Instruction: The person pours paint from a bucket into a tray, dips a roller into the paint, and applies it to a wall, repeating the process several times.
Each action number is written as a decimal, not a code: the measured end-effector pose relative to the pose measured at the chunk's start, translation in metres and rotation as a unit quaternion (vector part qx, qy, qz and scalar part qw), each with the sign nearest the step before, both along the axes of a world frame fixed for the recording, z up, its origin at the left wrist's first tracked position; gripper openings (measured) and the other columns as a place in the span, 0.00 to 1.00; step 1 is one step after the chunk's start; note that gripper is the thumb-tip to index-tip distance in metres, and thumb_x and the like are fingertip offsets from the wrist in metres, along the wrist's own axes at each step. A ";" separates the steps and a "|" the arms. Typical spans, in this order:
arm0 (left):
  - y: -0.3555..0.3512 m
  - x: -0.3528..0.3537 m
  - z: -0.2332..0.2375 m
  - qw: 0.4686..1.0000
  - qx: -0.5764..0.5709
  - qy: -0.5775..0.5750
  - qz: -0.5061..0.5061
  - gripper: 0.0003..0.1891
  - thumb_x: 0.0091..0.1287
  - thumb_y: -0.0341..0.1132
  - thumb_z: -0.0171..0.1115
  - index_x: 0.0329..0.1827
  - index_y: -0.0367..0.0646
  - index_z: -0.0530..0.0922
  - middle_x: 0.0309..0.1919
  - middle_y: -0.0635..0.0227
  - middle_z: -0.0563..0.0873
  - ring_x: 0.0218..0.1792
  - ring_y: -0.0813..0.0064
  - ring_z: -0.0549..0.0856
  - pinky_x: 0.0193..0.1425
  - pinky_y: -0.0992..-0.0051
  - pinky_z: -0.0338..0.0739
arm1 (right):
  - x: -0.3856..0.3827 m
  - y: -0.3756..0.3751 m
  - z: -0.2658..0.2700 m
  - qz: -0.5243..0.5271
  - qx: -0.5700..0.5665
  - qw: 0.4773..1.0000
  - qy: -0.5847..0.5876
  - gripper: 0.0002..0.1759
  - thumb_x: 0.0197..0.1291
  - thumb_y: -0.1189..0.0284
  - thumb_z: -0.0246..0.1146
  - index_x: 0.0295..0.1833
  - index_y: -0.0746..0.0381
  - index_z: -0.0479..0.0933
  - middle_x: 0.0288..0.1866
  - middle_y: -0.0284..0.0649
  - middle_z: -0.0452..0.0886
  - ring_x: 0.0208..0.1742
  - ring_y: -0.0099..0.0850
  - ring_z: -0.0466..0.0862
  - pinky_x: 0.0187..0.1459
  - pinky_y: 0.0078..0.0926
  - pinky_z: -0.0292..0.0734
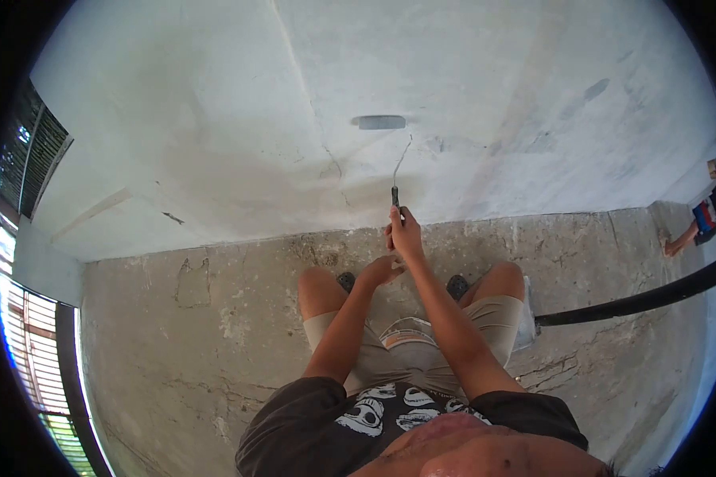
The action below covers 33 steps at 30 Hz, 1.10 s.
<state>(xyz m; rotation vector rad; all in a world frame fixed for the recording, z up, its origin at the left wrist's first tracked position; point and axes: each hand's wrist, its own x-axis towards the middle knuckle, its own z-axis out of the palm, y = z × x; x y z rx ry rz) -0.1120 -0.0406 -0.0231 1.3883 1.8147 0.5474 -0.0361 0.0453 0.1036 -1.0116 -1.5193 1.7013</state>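
My right hand [406, 234] is wrapped round the dark handle of a paint roller [395, 193]. The roller's thin wire frame runs up to a grey roller sleeve [382, 122], which lies against the pale wall [239, 103]. Just below and to the left is my left hand [380, 271], close to my right wrist. Its thumb and fingers look slightly apart, with nothing visible held in them. Between my knees, a container with a pale rim [406, 323] is partly hidden by my shorts.
Rough, cracked concrete floor [167, 334] meets the wall in front of me. A translucent container [527, 314] stands beside my right leg, near a long black bar [628, 298]. Slatted windows [36, 334] line the left. At far right, a person's limb [681, 240] shows.
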 end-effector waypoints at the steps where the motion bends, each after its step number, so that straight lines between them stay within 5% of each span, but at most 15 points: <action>1: -0.002 0.002 0.000 1.000 0.001 -0.003 0.001 0.31 0.67 0.54 0.62 0.61 0.35 0.77 0.41 0.46 0.88 0.38 0.54 0.89 0.50 0.58 0.79 | 0.000 -0.003 0.011 -0.003 0.010 1.000 0.014 0.22 0.74 0.50 0.54 0.42 0.61 0.70 0.18 0.37 0.75 0.10 0.25 0.73 0.12 0.26 0.66; 7: -0.006 0.012 0.062 0.992 -0.090 -0.068 0.052 0.31 0.67 0.54 0.62 0.61 0.35 0.77 0.48 0.43 0.85 0.50 0.50 0.86 0.55 0.59 0.78 | -0.013 0.025 0.086 -0.047 0.100 0.992 0.056 0.20 0.76 0.55 0.53 0.39 0.61 0.69 0.17 0.35 0.72 0.09 0.23 0.71 0.11 0.24 0.64; 10: -0.002 0.006 0.031 0.998 -0.035 -0.025 0.036 0.31 0.67 0.54 0.63 0.60 0.34 0.77 0.53 0.41 0.84 0.51 0.50 0.85 0.57 0.59 0.78 | -0.009 0.050 0.108 -0.071 0.187 0.980 -0.002 0.19 0.76 0.55 0.52 0.38 0.60 0.69 0.16 0.36 0.72 0.11 0.24 0.74 0.13 0.26 0.66; 12: -0.002 0.002 0.018 0.999 -0.019 -0.029 0.038 0.31 0.67 0.54 0.63 0.60 0.34 0.78 0.53 0.42 0.83 0.52 0.50 0.85 0.57 0.59 0.77 | -0.004 0.070 0.090 -0.098 0.289 0.947 -0.100 0.21 0.75 0.54 0.51 0.44 0.64 0.71 0.22 0.52 0.80 0.26 0.55 0.83 0.27 0.49 0.76; 19: -0.001 0.002 0.020 0.998 0.046 -0.007 0.040 0.29 0.68 0.54 0.64 0.59 0.37 0.79 0.54 0.42 0.83 0.57 0.48 0.82 0.61 0.58 0.76 | 0.035 0.045 -0.047 -0.115 0.265 0.933 -0.213 0.24 0.75 0.51 0.49 0.43 0.64 0.72 0.30 0.58 0.81 0.37 0.61 0.81 0.34 0.54 0.72; 23: -0.002 0.005 0.023 0.996 0.077 0.022 0.030 0.28 0.68 0.53 0.64 0.60 0.37 0.79 0.55 0.42 0.82 0.57 0.48 0.82 0.62 0.58 0.75 | 0.037 0.029 -0.062 -0.115 0.231 0.943 -0.212 0.24 0.75 0.52 0.50 0.42 0.64 0.73 0.26 0.56 0.79 0.32 0.59 0.82 0.32 0.51 0.72; 26: 0.000 0.006 0.026 0.998 0.062 0.004 0.023 0.28 0.68 0.53 0.64 0.60 0.37 0.79 0.55 0.42 0.82 0.58 0.48 0.81 0.62 0.59 0.75 | 0.025 0.036 -0.020 -0.140 0.259 0.937 -0.186 0.24 0.75 0.52 0.51 0.40 0.64 0.72 0.22 0.52 0.78 0.27 0.56 0.82 0.29 0.46 0.73; 28: 0.000 0.011 0.050 0.994 -0.040 -0.082 0.064 0.29 0.68 0.54 0.64 0.61 0.37 0.78 0.56 0.42 0.82 0.55 0.49 0.83 0.61 0.58 0.76 | 0.016 0.044 0.026 -0.114 0.243 0.947 -0.177 0.21 0.75 0.55 0.51 0.42 0.65 0.71 0.26 0.55 0.81 0.34 0.60 0.83 0.33 0.53 0.73; 33: 0.006 0.010 0.025 0.999 0.008 -0.024 0.044 0.30 0.68 0.55 0.63 0.61 0.37 0.78 0.57 0.42 0.81 0.50 0.49 0.86 0.58 0.58 0.77 | 0.001 0.060 0.068 -0.090 0.218 0.965 -0.119 0.22 0.75 0.55 0.50 0.42 0.65 0.70 0.27 0.55 0.81 0.34 0.61 0.82 0.32 0.54 0.73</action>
